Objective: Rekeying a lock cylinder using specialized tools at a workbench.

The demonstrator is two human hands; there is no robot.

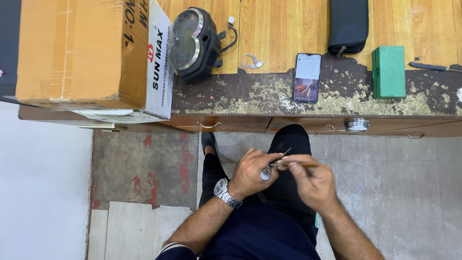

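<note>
My left hand (250,169), with a silver wristwatch (226,191) on its wrist, pinches a small white and metal part (265,173) over my lap. My right hand (312,179) holds a thin tool with a wooden handle (293,165), its metal tip touching the small part. A thin metal pin sticks up from between the fingers. Both hands meet above my dark trousers, in front of the worn wooden workbench (250,96).
On the bench lie a large cardboard box (82,53), a black motorcycle gauge cluster (195,43), a phone (307,78) with its screen lit, a black zip pouch (347,24), a green case (389,72) and a dark-handled tool (433,66). Drawer handles line the front edge.
</note>
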